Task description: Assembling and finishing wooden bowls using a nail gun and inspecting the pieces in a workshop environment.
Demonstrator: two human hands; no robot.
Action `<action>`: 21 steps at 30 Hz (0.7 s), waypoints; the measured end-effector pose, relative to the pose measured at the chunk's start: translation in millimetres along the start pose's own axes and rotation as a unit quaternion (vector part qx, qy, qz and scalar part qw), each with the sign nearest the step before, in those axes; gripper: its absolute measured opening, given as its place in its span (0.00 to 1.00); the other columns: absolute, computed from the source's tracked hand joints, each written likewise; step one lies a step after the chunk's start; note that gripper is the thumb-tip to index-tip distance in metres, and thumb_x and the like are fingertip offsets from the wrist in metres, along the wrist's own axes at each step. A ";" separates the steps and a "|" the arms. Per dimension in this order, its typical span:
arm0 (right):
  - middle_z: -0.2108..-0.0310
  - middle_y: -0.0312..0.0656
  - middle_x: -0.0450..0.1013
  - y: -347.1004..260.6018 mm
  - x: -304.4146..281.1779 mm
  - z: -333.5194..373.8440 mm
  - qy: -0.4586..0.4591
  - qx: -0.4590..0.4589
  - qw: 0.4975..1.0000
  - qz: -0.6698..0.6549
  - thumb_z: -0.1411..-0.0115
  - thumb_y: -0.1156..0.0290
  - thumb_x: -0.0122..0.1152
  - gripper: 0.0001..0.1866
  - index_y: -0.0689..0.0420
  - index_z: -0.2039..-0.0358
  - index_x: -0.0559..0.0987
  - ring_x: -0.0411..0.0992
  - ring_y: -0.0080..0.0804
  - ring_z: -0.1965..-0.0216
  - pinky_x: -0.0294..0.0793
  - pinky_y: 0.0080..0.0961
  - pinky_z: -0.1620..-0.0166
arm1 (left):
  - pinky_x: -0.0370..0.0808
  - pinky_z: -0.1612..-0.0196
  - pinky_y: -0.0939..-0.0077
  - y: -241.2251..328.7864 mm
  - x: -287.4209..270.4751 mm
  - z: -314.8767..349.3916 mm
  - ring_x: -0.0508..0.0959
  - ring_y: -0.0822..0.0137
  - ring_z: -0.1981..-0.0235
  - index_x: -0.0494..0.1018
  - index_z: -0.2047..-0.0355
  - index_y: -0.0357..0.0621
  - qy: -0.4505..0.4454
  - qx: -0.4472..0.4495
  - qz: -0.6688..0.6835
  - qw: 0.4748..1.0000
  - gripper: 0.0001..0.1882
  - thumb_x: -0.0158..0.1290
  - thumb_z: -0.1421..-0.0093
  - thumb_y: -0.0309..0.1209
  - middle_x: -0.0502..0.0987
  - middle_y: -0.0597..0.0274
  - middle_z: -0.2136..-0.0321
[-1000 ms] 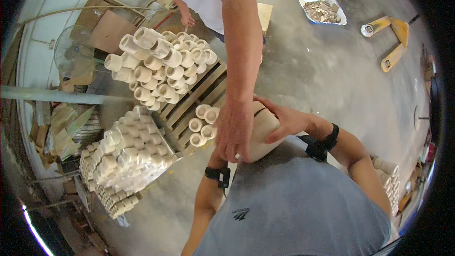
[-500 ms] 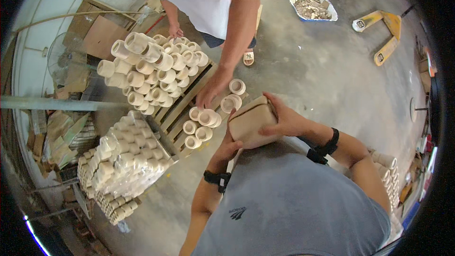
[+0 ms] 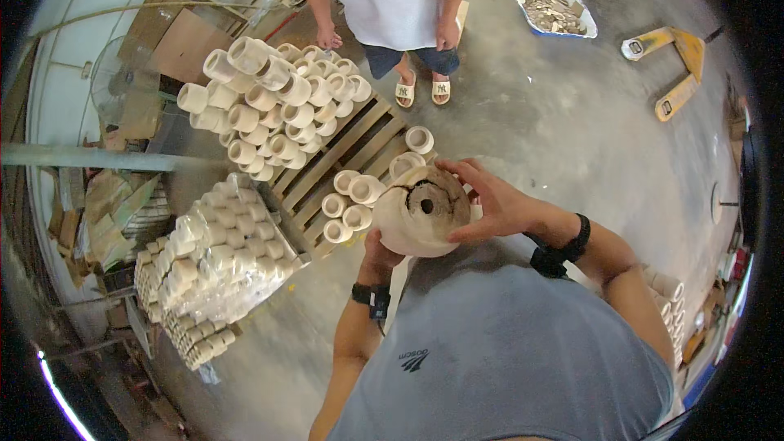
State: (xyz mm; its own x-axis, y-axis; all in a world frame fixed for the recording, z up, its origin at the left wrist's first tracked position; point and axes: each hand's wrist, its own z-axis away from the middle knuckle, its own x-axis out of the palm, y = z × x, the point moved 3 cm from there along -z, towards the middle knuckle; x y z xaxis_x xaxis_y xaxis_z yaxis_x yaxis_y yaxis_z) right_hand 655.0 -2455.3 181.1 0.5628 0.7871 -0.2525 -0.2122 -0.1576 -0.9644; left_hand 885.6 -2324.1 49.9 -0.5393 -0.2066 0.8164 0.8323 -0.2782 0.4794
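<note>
Between my two hands, in front of my chest, is a round beige clay piece [image 3: 396, 224] with a small dark hole in the middle of its end. A jagged crack curves around that hole. My left hand [image 3: 382, 253] grips its lower left side, with the fingers mostly hidden beneath. On the right side, my right hand [image 3: 494, 200] curls its fingers and thumb around the edge. Just beyond the piece, several smaller ring-shaped clay pieces [image 3: 365, 189] stand on a wooden pallet [image 3: 347, 143].
A big stack of clay cylinders [image 3: 282, 106] fills the pallet's far end. Plastic-wrapped pieces [image 3: 220, 245] stand at left. A co-worker [image 3: 392, 0] stands beyond the pallet. Farther right are a tub of shards [image 3: 555, 15] and a yellow pallet jack [image 3: 690, 53].
The clay piece has been turned, so its cracked end with the hole now faces up. The co-worker has drawn an arm back from the small rings and stands upright.
</note>
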 end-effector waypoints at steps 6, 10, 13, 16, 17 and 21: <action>0.38 0.48 0.60 -6.2 4.4 -3.1 -0.025 0.007 1.000 -0.011 0.53 0.55 0.81 0.57 0.57 0.29 0.57 0.65 0.43 0.40 0.74 0.37 0.41 | 0.68 0.33 0.52 1.0 -12.1 10.1 0.66 0.51 0.33 0.51 0.29 0.40 -0.011 -0.017 0.002 1.000 0.56 0.65 0.48 0.56 0.61 0.50 0.33; 0.38 0.51 0.59 -11.2 4.7 -7.1 -0.013 0.008 1.000 0.015 0.55 0.50 0.81 0.60 0.59 0.29 0.55 0.64 0.45 0.39 0.73 0.38 0.40 | 0.68 0.33 0.52 4.2 -14.9 10.0 0.66 0.51 0.33 0.51 0.29 0.40 -0.022 -0.026 -0.009 0.999 0.57 0.66 0.49 0.55 0.61 0.50 0.32; 0.35 0.58 0.57 -11.2 9.7 -11.2 -0.003 0.022 0.999 0.045 0.56 0.47 0.81 0.66 0.59 0.27 0.50 0.61 0.53 0.35 0.64 0.43 0.34 | 0.67 0.33 0.52 9.9 -6.0 2.8 0.65 0.51 0.33 0.50 0.29 0.40 -0.014 -0.014 -0.047 0.999 0.57 0.66 0.49 0.54 0.61 0.50 0.33; 0.32 0.59 0.54 0.8 13.4 -16.7 0.011 0.032 0.997 0.063 0.58 0.47 0.82 0.70 0.59 0.26 0.44 0.57 0.55 0.32 0.57 0.44 0.30 | 0.66 0.33 0.53 20.5 21.1 -9.1 0.63 0.51 0.32 0.49 0.28 0.42 -0.018 0.010 -0.141 0.990 0.56 0.65 0.48 0.54 0.61 0.50 0.33; 0.30 0.54 0.52 6.4 13.8 -20.2 0.011 0.040 0.996 0.081 0.58 0.48 0.82 0.72 0.59 0.26 0.41 0.56 0.51 0.31 0.56 0.42 0.29 | 0.65 0.32 0.54 23.3 28.8 -13.1 0.62 0.52 0.31 0.47 0.27 0.43 -0.033 0.020 -0.202 0.979 0.55 0.63 0.46 0.54 0.60 0.50 0.32; 0.29 0.53 0.52 46.6 3.9 -29.6 0.007 0.030 0.987 -0.157 0.53 0.49 0.79 0.66 0.57 0.26 0.44 0.56 0.51 0.30 0.57 0.41 0.29 | 0.65 0.34 0.58 29.2 36.3 -25.2 0.64 0.54 0.34 0.45 0.26 0.45 0.056 0.052 -0.311 0.947 0.51 0.57 0.39 0.55 0.59 0.50 0.32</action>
State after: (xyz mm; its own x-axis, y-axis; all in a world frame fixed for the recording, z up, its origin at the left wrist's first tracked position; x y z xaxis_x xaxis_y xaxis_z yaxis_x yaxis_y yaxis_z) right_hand 671.0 -2477.2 132.9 0.6196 0.7829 0.0568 -0.0717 0.1285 -0.9891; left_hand 887.1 -2363.4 85.4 -0.9346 -0.1328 0.3300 0.3549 -0.2860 0.8901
